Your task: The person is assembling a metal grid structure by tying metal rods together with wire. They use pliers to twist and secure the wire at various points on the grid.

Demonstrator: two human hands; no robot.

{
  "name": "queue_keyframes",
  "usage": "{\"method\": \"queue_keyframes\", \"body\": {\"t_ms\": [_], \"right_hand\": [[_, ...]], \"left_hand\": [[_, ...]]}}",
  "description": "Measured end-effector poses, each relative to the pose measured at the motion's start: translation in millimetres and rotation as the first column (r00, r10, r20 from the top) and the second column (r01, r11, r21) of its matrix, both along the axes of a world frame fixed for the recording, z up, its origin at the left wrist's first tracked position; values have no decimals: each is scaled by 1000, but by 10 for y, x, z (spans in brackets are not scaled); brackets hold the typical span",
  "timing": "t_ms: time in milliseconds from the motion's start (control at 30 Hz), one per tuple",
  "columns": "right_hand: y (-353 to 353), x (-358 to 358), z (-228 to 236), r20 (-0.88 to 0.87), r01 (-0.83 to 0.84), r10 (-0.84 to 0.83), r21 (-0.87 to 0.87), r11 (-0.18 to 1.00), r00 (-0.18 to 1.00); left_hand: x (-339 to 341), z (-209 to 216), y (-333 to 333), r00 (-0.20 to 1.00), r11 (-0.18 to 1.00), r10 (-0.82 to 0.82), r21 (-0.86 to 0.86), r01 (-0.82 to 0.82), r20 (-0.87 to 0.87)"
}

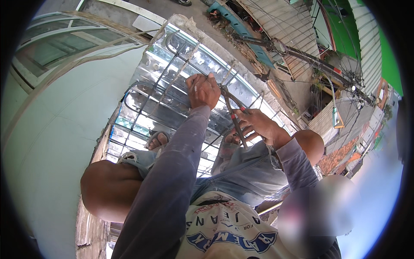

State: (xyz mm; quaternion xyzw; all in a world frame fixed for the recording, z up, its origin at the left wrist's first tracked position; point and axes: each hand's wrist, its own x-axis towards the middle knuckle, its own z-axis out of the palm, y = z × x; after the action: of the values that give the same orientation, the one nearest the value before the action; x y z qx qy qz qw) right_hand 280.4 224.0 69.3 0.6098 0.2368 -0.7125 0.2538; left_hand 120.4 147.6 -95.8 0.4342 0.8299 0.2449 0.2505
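Note:
My right hand (pixel 259 126) holds the dark handles of a pair of pincers (pixel 233 115) with red bands, the handles spread apart. The jaws sit at a crossing of the steel rebar grid (pixel 160 80), close to my left hand. Over that same bar, my left hand (pixel 203 90) is closed with its knuckles up; its fingers hide what they hold. Shiny metal decking (pixel 148 99) lies beneath the grid. My sandalled feet (pixel 158 140) rest on the grid between my bent knees.
A pale green wall (pixel 56 99) with a window (pixel 51 56) stands on the left. Rough concrete edging (pixel 183 21) borders the decking at the far side. Past it is a drop to a street, with overhead cables (pixel 310 60) and corrugated roofs (pixel 280 17). A loose cable (pixel 77 64) runs along the wall.

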Motion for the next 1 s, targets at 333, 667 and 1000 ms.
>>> {"method": "queue_keyframes", "body": {"t_ms": [333, 667, 1000], "right_hand": [[-491, 101, -225, -173, 588, -668, -353, 728, 724], [61, -165, 302, 488, -787, 776, 617, 17, 399], [-22, -161, 204, 668, -728, 734, 565, -389, 126]], "left_hand": [[-4, -46, -5, 1000, 999, -19, 30, 20, -14], [9, 4, 6, 1000, 1000, -28, -12, 27, -7], [1, 35, 3, 999, 1000, -31, 3, 31, -39]]}}
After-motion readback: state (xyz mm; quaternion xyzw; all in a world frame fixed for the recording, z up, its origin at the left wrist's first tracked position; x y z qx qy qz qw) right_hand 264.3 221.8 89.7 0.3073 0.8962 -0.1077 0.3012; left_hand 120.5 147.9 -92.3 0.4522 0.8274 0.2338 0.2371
